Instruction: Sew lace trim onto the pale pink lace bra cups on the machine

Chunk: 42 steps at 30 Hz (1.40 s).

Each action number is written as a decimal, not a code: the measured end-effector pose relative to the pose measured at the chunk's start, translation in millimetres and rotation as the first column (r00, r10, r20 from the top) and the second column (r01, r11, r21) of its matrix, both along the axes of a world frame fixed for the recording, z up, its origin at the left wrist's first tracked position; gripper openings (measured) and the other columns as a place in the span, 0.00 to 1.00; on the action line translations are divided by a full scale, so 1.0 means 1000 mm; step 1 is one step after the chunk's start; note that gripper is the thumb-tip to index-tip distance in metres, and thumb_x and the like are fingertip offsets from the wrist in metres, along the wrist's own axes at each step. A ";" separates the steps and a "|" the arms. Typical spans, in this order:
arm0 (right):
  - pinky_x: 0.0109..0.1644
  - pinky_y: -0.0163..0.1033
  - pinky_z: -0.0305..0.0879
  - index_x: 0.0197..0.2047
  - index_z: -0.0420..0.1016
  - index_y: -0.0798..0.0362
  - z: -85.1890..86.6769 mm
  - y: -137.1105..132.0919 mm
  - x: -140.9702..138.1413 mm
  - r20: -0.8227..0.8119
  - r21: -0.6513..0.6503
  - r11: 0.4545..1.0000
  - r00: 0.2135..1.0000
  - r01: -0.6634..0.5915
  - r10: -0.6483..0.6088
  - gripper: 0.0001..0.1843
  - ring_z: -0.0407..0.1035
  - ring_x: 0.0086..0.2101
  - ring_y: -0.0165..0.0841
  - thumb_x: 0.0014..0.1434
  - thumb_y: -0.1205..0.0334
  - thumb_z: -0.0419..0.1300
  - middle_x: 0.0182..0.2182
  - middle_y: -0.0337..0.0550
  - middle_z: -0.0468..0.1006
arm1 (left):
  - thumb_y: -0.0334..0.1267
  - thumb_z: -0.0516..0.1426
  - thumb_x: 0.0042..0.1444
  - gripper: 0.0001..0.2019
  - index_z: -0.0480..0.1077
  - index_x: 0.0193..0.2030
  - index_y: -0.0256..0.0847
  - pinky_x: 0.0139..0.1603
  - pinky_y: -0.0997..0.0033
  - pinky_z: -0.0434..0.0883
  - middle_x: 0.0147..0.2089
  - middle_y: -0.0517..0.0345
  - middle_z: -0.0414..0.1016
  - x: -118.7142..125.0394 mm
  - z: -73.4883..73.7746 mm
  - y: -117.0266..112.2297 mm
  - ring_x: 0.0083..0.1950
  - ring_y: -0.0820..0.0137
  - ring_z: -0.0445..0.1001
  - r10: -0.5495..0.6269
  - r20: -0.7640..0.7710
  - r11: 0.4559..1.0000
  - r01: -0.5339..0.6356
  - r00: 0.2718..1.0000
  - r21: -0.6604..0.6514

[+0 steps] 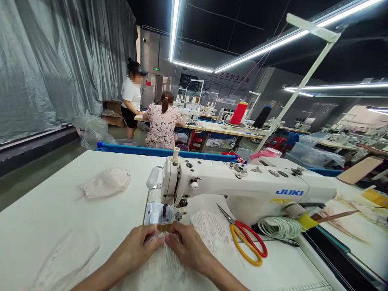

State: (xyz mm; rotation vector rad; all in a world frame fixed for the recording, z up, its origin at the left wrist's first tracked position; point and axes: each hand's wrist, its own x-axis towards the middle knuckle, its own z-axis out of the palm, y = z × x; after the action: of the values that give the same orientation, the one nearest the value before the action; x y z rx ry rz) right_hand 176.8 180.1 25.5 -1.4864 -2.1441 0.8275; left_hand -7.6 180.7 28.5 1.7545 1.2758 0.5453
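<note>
A white JUKI sewing machine (242, 184) stands on the white table (60, 210) in front of me. A piece of white lace fabric (209, 230) lies under its arm and runs toward me. My left hand (139, 246) and my right hand (186, 246) rest side by side on the lace just in front of the needle plate (157, 214). The fingers of both hands are curled and pinch the fabric's edge between them.
Scissors (245, 240) with red and yellow handles lie right of my hands, beside a coil of white cord (279, 227). A pale fabric bundle (106, 182) sits at the left. Two people work at a table behind, with red and black thread cones (239, 113) there.
</note>
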 end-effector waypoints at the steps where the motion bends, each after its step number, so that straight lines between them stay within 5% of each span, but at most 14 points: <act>1: 0.30 0.33 0.48 0.31 0.67 0.53 -0.001 0.003 -0.001 0.028 0.014 1.000 1.000 0.000 0.000 0.03 0.60 0.26 0.28 0.57 0.65 0.55 0.23 0.35 0.67 | 0.41 0.49 0.51 0.10 0.56 0.23 0.41 0.28 0.71 0.49 0.22 0.66 0.51 0.001 0.000 0.004 0.26 0.71 0.54 0.015 -0.033 1.000 -0.015 0.999 0.016; 8: 0.30 0.34 0.48 0.36 0.71 0.52 0.001 0.018 -0.006 0.218 0.054 0.998 0.974 0.045 -0.056 0.05 0.68 0.29 0.32 0.57 0.65 0.55 0.26 0.39 0.75 | 0.30 0.50 0.47 0.03 0.61 0.27 0.41 0.29 0.72 0.55 0.24 0.64 0.60 0.005 -0.005 0.021 0.29 0.67 0.63 0.061 -0.181 0.996 -0.048 0.982 0.077; 14: 0.28 0.36 0.42 0.37 0.72 0.53 -0.004 0.023 -0.008 0.349 0.121 0.992 0.934 0.030 -0.071 0.07 0.73 0.29 0.37 0.59 0.65 0.53 0.27 0.43 0.78 | 0.29 0.50 0.53 0.13 0.65 0.44 0.44 0.45 0.61 0.62 0.45 0.55 0.68 0.007 -0.022 0.011 0.45 0.60 0.67 0.140 -0.227 0.955 -0.071 0.964 0.288; 18: 0.26 0.36 0.40 0.35 0.72 0.52 -0.008 0.025 -0.008 0.399 0.198 0.980 0.915 -0.015 -0.067 0.06 0.73 0.27 0.37 0.58 0.64 0.54 0.24 0.41 0.77 | 0.30 0.45 0.63 0.10 0.65 0.44 0.45 0.42 0.61 0.62 0.45 0.55 0.66 0.006 -0.032 0.002 0.43 0.61 0.65 0.143 -0.202 0.785 0.013 0.969 0.619; 24: 0.26 0.37 0.45 0.37 0.71 0.52 -0.018 0.029 -0.006 0.426 0.384 0.921 0.898 -0.071 -0.108 0.05 0.70 0.24 0.36 0.57 0.65 0.55 0.25 0.42 0.77 | 0.30 0.38 0.66 0.16 0.66 0.39 0.37 0.39 0.63 0.60 0.39 0.52 0.68 0.007 -0.053 -0.001 0.38 0.64 0.65 0.007 -0.208 0.550 0.170 0.978 0.818; 27: 0.33 0.40 0.55 0.37 0.70 0.53 -0.023 0.023 -0.001 0.413 0.526 0.843 0.901 -0.114 -0.136 0.06 0.70 0.30 0.40 0.56 0.69 0.53 0.29 0.48 0.77 | 0.31 0.38 0.67 0.18 0.68 0.42 0.36 0.41 0.63 0.60 0.39 0.52 0.69 0.007 -0.054 -0.001 0.39 0.65 0.67 0.085 -0.206 0.448 0.147 0.975 0.882; 29: 0.36 0.42 0.56 0.35 0.69 0.54 -0.026 0.017 0.003 0.377 0.640 0.743 0.923 -0.194 -0.084 0.06 0.69 0.32 0.39 0.57 0.70 0.52 0.30 0.48 0.76 | 0.29 0.38 0.66 0.18 0.69 0.44 0.36 0.43 0.63 0.59 0.39 0.53 0.70 0.006 -0.048 -0.001 0.39 0.65 0.68 0.124 -0.241 0.406 0.173 0.962 0.897; 31: 0.34 0.40 0.56 0.34 0.68 0.54 -0.027 0.011 0.006 0.328 0.720 0.638 0.944 -0.273 0.034 0.06 0.67 0.30 0.35 0.60 0.68 0.51 0.30 0.44 0.74 | 0.27 0.41 0.64 0.17 0.69 0.44 0.36 0.44 0.64 0.59 0.39 0.54 0.72 0.006 -0.040 -0.002 0.40 0.66 0.70 0.114 -0.334 0.410 0.262 0.936 0.874; 33: 0.33 0.40 0.55 0.33 0.68 0.54 -0.028 0.007 0.009 0.292 0.748 0.590 0.949 -0.305 0.120 0.06 0.65 0.29 0.33 0.61 0.64 0.52 0.30 0.41 0.74 | 0.28 0.42 0.64 0.16 0.69 0.45 0.37 0.45 0.66 0.59 0.41 0.54 0.74 0.007 -0.036 -0.002 0.41 0.67 0.70 0.097 -0.422 0.419 0.348 0.902 0.839; 37: 0.36 0.42 0.57 0.36 0.70 0.53 -0.032 0.011 0.014 0.309 0.732 0.621 0.949 -0.280 0.064 0.08 0.66 0.28 0.32 0.59 0.58 0.57 0.32 0.39 0.76 | 0.30 0.36 0.66 0.20 0.69 0.45 0.39 0.48 0.61 0.58 0.42 0.53 0.74 0.010 -0.041 0.004 0.41 0.66 0.70 0.241 -0.295 0.351 0.201 0.925 0.915; 42: 0.46 0.45 0.57 0.41 0.72 0.52 -0.038 0.029 0.013 0.300 0.765 0.602 0.954 -0.227 -0.022 0.09 0.69 0.32 0.34 0.57 0.60 0.60 0.33 0.41 0.77 | 0.24 0.46 0.59 0.13 0.67 0.42 0.42 0.46 0.65 0.60 0.39 0.59 0.73 0.010 -0.039 0.027 0.42 0.68 0.71 0.154 -0.389 0.468 0.279 0.908 0.839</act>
State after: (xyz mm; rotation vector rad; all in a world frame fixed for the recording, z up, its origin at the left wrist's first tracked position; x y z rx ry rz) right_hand 189.9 208.7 -12.1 -1.0116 -2.3193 -0.3763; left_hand 1.9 208.1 -10.2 2.9426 1.2711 0.9434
